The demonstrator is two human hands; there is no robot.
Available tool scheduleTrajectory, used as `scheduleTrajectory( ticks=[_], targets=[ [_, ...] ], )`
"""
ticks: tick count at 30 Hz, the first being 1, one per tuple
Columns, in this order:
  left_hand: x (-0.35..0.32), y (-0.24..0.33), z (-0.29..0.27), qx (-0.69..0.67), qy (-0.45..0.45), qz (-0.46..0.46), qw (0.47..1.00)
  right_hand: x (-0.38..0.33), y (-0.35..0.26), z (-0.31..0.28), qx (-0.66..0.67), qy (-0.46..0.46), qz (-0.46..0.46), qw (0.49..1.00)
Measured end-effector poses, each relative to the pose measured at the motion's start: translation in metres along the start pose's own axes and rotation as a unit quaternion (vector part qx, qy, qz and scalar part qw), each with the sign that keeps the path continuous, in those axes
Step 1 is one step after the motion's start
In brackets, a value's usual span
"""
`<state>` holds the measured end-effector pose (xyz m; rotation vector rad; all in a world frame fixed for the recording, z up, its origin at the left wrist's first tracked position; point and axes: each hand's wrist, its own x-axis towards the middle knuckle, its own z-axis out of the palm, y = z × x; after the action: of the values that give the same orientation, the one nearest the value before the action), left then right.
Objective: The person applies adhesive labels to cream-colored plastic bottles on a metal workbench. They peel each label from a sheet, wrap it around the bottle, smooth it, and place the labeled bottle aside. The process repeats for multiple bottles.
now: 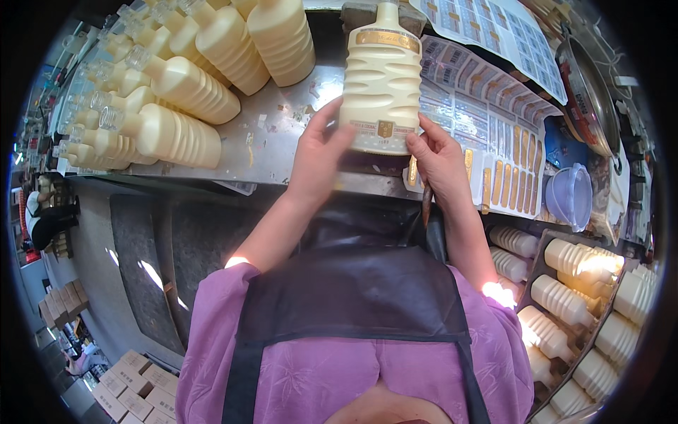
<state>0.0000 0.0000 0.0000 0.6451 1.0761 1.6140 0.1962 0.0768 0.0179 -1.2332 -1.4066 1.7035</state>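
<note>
A cream ribbed bottle (381, 78) lies on the metal table (272, 145) with its neck pointing away, a gold band near the neck and a label strip at its base. My left hand (318, 152) presses the left end of that base label. At the right end of the same label is my right hand (438, 157), fingers on the bottle's lower edge. Both thumbs rest on the bottle.
Several cream bottles (176, 131) lie stacked at the table's left and back. Sheets of gold labels (494, 141) lie to the right, beside a clear plastic tub (569, 196) and a metal bowl (590, 95). A crate of bottles (572, 283) stands at lower right. Cardboard boxes (134, 385) are on the floor.
</note>
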Motion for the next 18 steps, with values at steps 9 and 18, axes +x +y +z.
scheduleTrajectory(
  ticks=[9, 18],
  targets=[
    [-0.0005, 0.0015, 0.0031, -0.003, 0.006, 0.006, 1.0, -0.0011, -0.0015, 0.0028, 0.004, 0.004, -0.008, 1.0],
    [0.0003, -0.0026, -0.0001, -0.045, 0.007, -0.002, 0.999, 0.0003, 0.0032, -0.0008, 0.029, -0.001, -0.002, 1.0]
  ],
)
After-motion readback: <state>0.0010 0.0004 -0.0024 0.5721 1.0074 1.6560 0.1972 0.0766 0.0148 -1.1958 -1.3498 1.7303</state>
